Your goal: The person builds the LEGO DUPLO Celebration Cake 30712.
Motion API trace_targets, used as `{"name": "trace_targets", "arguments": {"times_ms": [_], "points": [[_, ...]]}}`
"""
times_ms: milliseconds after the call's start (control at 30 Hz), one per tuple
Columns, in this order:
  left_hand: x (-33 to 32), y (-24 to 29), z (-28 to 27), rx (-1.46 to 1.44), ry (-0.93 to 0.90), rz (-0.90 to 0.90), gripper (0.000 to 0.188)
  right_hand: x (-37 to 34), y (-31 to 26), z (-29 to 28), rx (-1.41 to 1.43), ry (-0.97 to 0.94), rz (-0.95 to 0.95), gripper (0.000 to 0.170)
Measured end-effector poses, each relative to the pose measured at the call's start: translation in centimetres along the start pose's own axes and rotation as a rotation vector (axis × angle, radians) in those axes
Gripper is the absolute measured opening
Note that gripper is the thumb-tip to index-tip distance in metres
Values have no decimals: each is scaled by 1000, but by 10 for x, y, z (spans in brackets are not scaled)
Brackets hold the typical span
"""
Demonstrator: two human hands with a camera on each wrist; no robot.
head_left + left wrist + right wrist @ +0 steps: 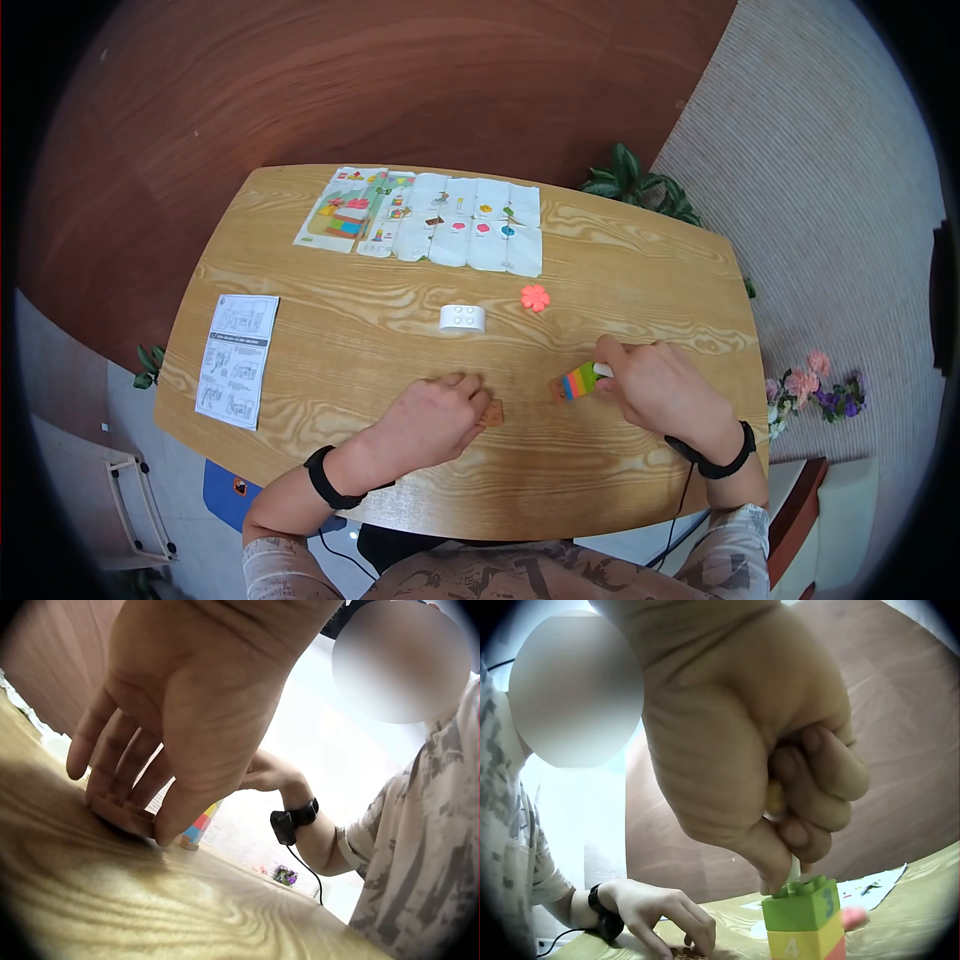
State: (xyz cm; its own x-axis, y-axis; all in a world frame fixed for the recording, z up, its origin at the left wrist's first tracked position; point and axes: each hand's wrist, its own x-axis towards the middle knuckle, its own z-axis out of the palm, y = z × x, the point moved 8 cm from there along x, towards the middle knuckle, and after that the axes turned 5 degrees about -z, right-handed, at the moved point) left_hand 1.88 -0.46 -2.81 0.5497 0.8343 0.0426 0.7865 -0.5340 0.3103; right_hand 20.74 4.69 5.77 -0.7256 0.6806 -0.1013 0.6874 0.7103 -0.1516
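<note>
Nearest, bottom edge of the head frame: patterned sleeves (738, 552); a black wristband (322, 475) on each wrist, the right with a cable.

Lower centre: left hand (428, 418) bent low over the tabletop (420, 505), fingertips and thumb pinching a flat brown toy brick (492, 413). The brick lies at table level; the low grip probably steadies it there.

Lower right: right hand (660, 388) pinches a small white piece (603, 370) between thumb and curled fingers, just above the number-brick stack (580, 381). Right wrist view shows a yellowish bit between the fingers, possibly part of the same piece. Whether the white piece touches the studs, cannot tell. Stack stands upright: green "3" brick (801, 909) on top, yellow "4" brick (795, 945) under it, brown base on the table. Gripping from above presumably leaves the piece's underside free.

Centre: curved white brick (462, 319), studs up, and coral flower piece (535, 298), both loose, seemingly within easy reach. Left: black-and-white printed sheet (237, 362).

Upper centre: creased colour instruction sheet (450, 222), spread flat, likely for reference. Beyond the table's far edge, leafy plant (640, 185).
</note>
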Motion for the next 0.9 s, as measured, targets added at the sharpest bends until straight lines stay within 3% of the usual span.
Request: {"name": "trace_targets", "arguments": {"times_ms": [533,833,900], "points": [[0,0,2,22,2,10,35,-5,-4,-5,-22,122,-47,23],[1,0,2,22,-14,-5,36,3,4,-2,-8,0,-23,28],[0,2,-1,20,73,33,27,5,3,-2,-12,-13,-20,28]]}}
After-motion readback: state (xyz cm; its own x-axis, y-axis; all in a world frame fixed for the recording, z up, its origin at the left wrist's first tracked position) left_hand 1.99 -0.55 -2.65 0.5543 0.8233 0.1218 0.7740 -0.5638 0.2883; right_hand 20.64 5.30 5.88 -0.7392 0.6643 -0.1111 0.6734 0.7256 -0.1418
